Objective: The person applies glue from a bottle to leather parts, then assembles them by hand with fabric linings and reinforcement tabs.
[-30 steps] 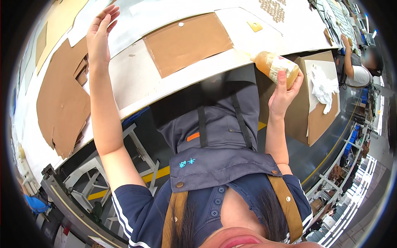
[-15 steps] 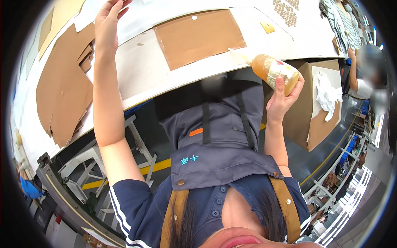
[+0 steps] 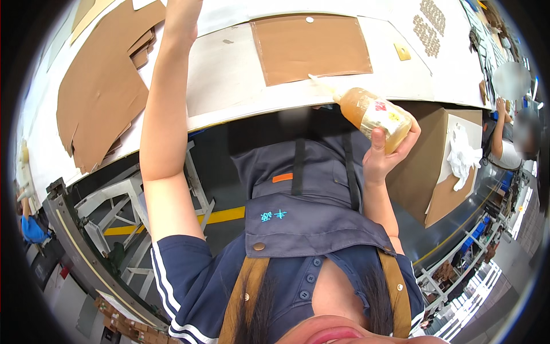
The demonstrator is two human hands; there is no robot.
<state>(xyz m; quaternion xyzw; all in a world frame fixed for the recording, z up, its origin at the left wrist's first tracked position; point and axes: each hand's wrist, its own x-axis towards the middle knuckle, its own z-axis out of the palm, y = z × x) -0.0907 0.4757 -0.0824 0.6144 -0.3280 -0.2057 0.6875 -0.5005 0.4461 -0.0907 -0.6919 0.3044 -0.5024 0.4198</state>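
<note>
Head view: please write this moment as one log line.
right hand: holds bottle | left hand: partly out of view | brown sheet: on table

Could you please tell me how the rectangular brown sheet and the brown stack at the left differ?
The rectangular brown sheet has nearly straight sides, while the brown stack has an irregular, partly curved outline. The sheet looks like a single layer; the stack shows several overlapping edges. The sheet bears a small white disc near its far edge; none shows on the stack. Both lie on the white-topped table.

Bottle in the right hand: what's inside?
Amber-looking contents show in the bottle, toward its nozzle; whatever is behind the label and right hand can't be seen.
</note>
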